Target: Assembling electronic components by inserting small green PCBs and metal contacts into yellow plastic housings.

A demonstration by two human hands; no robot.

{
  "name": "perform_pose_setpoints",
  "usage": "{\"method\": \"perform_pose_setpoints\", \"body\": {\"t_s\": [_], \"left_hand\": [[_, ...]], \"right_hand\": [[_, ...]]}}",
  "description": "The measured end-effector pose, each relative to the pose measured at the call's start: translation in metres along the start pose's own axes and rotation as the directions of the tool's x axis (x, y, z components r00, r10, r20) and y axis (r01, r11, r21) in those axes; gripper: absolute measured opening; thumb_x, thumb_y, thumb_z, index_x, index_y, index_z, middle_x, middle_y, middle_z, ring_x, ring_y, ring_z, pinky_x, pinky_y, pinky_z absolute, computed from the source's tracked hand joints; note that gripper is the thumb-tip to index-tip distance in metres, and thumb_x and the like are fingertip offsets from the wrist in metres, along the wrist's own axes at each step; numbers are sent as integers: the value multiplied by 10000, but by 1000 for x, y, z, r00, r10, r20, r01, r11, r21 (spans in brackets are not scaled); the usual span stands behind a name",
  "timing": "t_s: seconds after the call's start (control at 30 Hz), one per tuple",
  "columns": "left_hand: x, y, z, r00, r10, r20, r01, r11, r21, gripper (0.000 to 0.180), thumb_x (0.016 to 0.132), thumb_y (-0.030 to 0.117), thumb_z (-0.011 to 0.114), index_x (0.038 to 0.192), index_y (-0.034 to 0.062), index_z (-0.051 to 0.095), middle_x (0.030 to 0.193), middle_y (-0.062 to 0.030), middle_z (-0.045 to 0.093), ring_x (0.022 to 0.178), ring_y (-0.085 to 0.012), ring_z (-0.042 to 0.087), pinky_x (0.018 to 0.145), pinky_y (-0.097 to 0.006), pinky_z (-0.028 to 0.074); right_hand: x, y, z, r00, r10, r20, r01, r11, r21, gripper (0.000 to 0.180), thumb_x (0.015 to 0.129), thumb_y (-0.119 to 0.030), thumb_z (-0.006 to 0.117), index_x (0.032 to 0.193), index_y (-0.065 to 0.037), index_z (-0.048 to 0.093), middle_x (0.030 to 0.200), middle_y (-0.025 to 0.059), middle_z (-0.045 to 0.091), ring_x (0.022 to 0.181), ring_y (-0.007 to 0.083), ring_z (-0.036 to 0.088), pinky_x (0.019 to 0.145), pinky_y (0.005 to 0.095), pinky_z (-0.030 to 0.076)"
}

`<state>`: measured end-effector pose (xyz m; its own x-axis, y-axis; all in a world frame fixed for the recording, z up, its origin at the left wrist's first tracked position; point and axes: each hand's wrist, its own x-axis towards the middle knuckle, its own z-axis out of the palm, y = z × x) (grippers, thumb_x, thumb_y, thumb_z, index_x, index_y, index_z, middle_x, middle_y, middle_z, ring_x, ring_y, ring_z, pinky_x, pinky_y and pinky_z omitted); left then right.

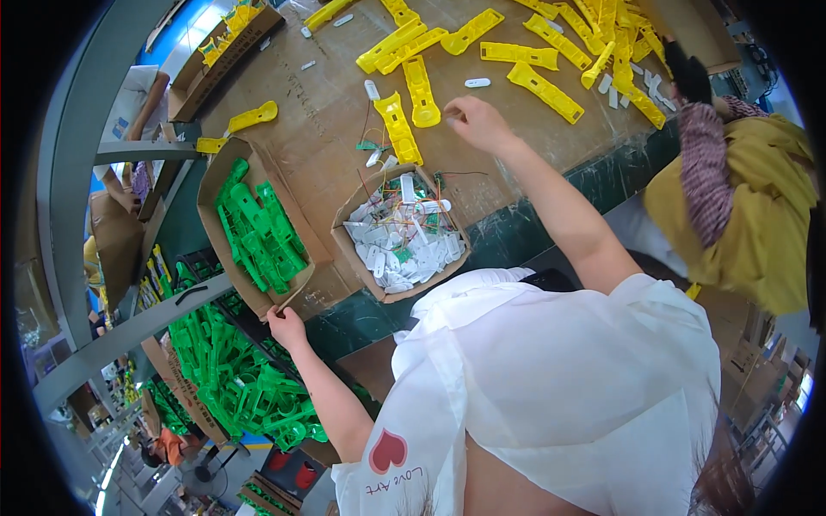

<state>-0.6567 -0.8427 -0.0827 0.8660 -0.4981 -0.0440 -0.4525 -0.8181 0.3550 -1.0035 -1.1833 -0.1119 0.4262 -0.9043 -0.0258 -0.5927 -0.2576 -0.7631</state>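
My left hand [286,328] is closed at the near corner of a cardboard box [311,238], fingers pinching its edge. Green plastic shells [258,228] fill that box. Out over the table, my right hand [478,125] has its fingers curled together; whatever is between them, if anything, is too small to make out. Just left of its fingertips lies a long yellow plastic shell [421,91], with another yellow shell [397,131] beside it. A smaller cardboard box [342,225] close to my body holds white plastic pieces [404,249], thin wires and small green circuit boards.
Many yellow shells [602,26] are heaped at the far right of the cardboard-covered table [318,103]. A co-worker in a dark glove [687,73] reaches in there. Below left, a large bin of green parts [224,378] stands beside a grey metal frame [129,348].
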Motion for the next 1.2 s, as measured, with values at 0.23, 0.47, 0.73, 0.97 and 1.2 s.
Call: {"method": "perform_pose_setpoints", "body": {"t_s": [0.23, 0.47, 0.73, 0.97, 1.2], "left_hand": [[-43, 104, 21, 910, 368, -194, -354, 930, 103, 306, 737, 166, 524, 977, -22, 497, 863, -177, 523, 800, -308, 519, 706, -380, 416], [-85, 128, 62, 924, 259, 283, -301, 946, 118, 307, 765, 224, 512, 951, 6, 399, 834, -233, 544, 770, -402, 538, 657, -466, 436], [-98, 84, 59, 941, 200, 274, -222, 974, 53, 273, 807, 192, 459, 986, 8, 365, 757, -253, 561, 716, -415, 544, 599, -479, 426], [-98, 44, 41, 933, 221, 285, -258, 961, 96, 300, 798, 181, 482, 1005, -8, 375, 758, -250, 563, 712, -402, 549, 602, -468, 432], [-88, 21, 45, 828, 451, 332, -475, 880, -10, 220, 766, 126, 500, 842, -13, 348, 718, -267, 538, 703, -421, 537, 585, -469, 429]], "right_hand": [[12, -27, 43, 926, -339, 166, 355, 932, -77, 216, 753, -95, 488, 960, -99, 553, 970, 105, 541, 848, 267, 556, 723, 358, 452], [39, -73, 71, 720, -397, 569, 658, 651, -379, 344, 765, -158, 499, 1078, -297, 520, 1091, 19, 498, 906, 226, 569, 690, 377, 482], [46, -76, 65, 743, -213, 634, 550, 735, -397, 215, 637, -103, 615, 851, -122, 601, 821, 77, 606, 802, 258, 585, 657, 363, 473], [20, -115, 42, 822, -282, 495, 325, 946, 0, 278, 689, -108, 538, 964, -109, 583, 819, 92, 617, 764, 230, 590, 667, 315, 465], [-60, -124, 76, 827, -387, 408, 284, 913, 293, 284, 698, -111, 540, 976, -92, 592, 898, 67, 614, 828, 189, 578, 721, 310, 468]]}}
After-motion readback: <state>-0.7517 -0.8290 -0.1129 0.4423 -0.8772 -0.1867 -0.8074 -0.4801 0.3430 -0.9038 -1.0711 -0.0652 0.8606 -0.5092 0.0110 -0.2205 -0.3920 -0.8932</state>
